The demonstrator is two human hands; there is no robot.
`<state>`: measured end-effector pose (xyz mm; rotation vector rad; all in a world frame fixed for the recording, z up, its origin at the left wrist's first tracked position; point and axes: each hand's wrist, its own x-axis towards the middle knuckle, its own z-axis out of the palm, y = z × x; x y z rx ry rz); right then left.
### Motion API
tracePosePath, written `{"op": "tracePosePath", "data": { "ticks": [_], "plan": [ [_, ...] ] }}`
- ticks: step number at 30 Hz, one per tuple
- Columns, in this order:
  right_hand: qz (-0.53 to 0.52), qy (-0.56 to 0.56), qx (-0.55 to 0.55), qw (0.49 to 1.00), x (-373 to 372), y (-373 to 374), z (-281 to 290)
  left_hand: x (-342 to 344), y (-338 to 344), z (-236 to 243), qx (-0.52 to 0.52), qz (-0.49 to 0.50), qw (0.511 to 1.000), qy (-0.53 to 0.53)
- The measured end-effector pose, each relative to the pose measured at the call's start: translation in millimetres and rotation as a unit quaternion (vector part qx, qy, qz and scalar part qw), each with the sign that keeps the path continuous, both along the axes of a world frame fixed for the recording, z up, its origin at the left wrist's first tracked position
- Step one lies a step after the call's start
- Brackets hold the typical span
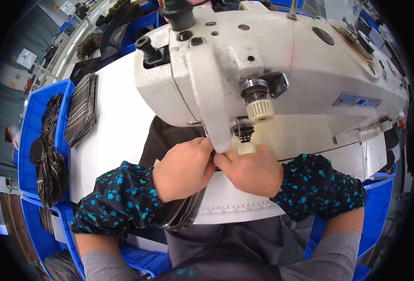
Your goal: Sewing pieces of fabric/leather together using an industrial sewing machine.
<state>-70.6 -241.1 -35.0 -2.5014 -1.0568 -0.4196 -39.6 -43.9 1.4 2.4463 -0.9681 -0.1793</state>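
A white sewing machine [272, 51] stands over the table, and both hands meet under its head. My left hand [184, 166] is closed, its fingers pinching dark brown fabric [162, 140] beside the needle area. Close against it, my right hand [251, 171] is closed too, thumb and fingertips on the edge of the same fabric. The cloth spreads left of the machine and hangs over the table's front edge, where a metal zipper [178, 210] shows along it. The needle and presser foot are hidden behind the machine head and my fingers.
On the left, a blue bin [24, 136] holds crumpled plaid cloth [52, 164]. A stack of plaid pieces [82, 110] lies beside it on the white table [115, 103]. Another blue bin [375, 210] stands at the right. A ruler strip [237, 208] runs along the front edge.
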Motion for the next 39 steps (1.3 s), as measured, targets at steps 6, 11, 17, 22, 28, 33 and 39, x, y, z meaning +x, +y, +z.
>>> {"op": "tracePosePath", "data": {
  "ticks": [6, 11, 17, 22, 28, 33, 39],
  "plan": [
    [-0.014, -0.030, -0.024, 0.999, 2.3, -1.5, -5.6, 9.0, 13.3, 10.2, -0.025, 0.091, 0.977, 0.191],
    [0.016, -0.042, -0.035, 0.998, 8.7, -3.1, -3.6, 4.6, 42.9, -5.6, -0.210, 0.218, 0.879, 0.370],
    [0.009, -0.170, -0.011, 0.985, 15.6, -0.6, -10.5, -3.8, 39.3, 3.6, -0.206, 0.202, 0.863, 0.414],
    [0.091, -0.114, -0.043, 0.988, 11.7, -7.2, -10.1, 10.4, 29.6, 18.7, 0.113, 0.045, 0.992, -0.016],
    [0.059, -0.181, 0.041, 0.981, 13.2, -6.4, -8.0, 6.1, 12.6, -0.7, 0.008, -0.037, 0.983, -0.177],
    [0.016, -0.143, -0.058, 0.988, -6.3, -4.8, 3.9, 6.9, 16.7, -15.1, 0.006, -0.062, 0.972, -0.226],
    [0.137, -0.082, -0.084, 0.984, -33.6, -0.7, 6.8, 4.0, 17.2, -6.8, 0.014, -0.062, 0.973, -0.224]
  ]
}}
